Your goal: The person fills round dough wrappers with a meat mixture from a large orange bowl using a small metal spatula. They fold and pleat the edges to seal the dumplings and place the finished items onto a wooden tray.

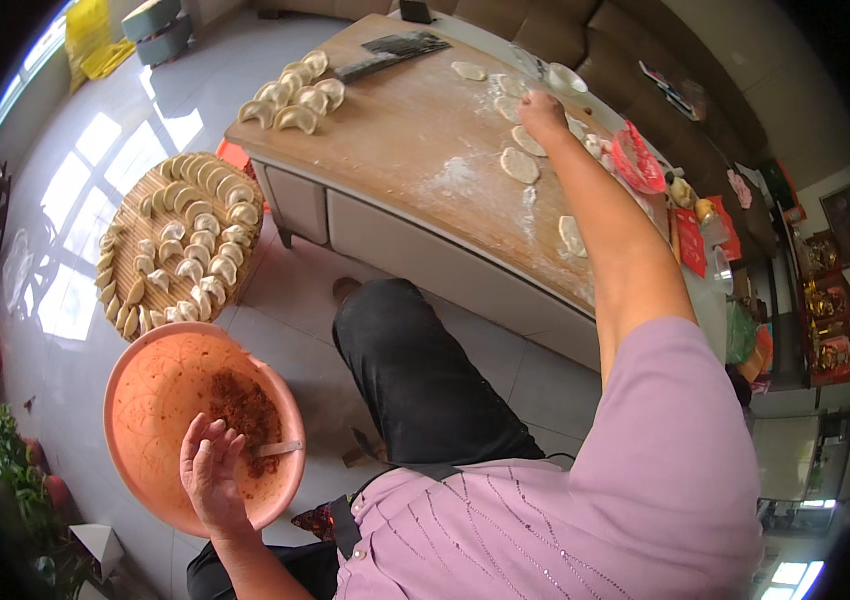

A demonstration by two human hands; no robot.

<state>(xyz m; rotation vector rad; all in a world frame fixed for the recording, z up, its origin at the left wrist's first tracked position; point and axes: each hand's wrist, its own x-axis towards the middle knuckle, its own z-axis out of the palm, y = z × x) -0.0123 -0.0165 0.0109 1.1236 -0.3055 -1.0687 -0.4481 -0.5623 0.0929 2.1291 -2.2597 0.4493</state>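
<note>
My left hand [213, 476] is over a large orange plastic basin [147, 382], its fingers bent and apart, holding nothing. In the basin lie reddish-brown minced filling [237, 401] and a metal utensil's handle [277, 448]. My right hand [542, 112] reaches across the floured wooden board [395, 150], fingers bent down beside flat dough wrappers [507, 107]; whether it grips one is hidden. More dough wrappers [519, 165] lie closer to me. Folded dumplings [296, 118] rest at the board's left corner, near a dark flat tool with a floured blade [402, 49].
A round woven tray [162, 270] with rows of dumplings stands left of the table, just beyond the basin. Along the board's far right side are a white bowl [567, 79], a pink plastic basket [636, 159] and red packets [690, 240]. A brown sofa [552, 30] stands behind.
</note>
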